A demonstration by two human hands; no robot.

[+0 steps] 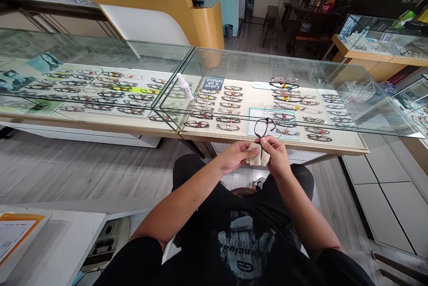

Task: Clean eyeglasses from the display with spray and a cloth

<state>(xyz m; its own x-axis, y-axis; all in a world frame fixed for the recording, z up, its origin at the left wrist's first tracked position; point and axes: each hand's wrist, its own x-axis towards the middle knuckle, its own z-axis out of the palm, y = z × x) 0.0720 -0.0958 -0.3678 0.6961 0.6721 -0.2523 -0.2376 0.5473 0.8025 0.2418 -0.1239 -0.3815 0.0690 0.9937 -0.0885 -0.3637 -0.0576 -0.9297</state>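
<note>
Just in front of the glass display case, both hands are close together. My left hand (236, 156) has its fingers closed on a small beige cloth (256, 159). My right hand (276, 154) pinches a pair of black-framed glasses (261, 128) beside the cloth. One rim and a temple of the glasses stick up above the fingers, in front of the case edge. The cloth is folded round the lower part of the glasses, which is hidden.
The glass case (334, 130) holds rows of eyeglass frames. A white bottle (185, 86) stands on its glass top. A white table (63, 246) with papers is at lower left, and a wooden counter (207, 22) stands behind the case.
</note>
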